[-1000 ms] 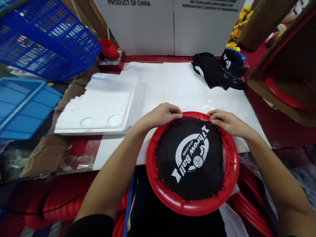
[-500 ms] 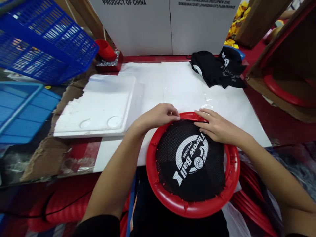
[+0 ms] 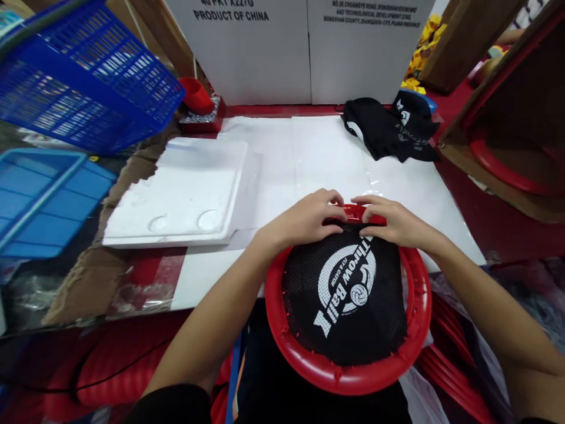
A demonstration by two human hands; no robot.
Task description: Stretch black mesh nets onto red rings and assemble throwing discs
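A red plastic ring rests tilted between my lap and the table's front edge. Black mesh printed "Throw Ball" spans its inside, with a gap between cloth and ring at the right. At the ring's far side, my left hand has its thumb on the mesh and bent fingers over the rim, gripping the edge. Just right of it, my right hand holds the same far edge, thumb on the cloth and fingers curled over the rim. A short stretch of red rim shows between the two hands.
A white foam slab lies on the white-covered table. Black cloth pieces lie at the back right, before a white carton. Blue baskets stand left, beside a red cup. A cardboard box holds red rings at right.
My left hand has moved right along the rim, closer to my right hand. The right fingers, flatter before, are now bent over the edge, with the thumb on the mesh. The view has shifted slightly.
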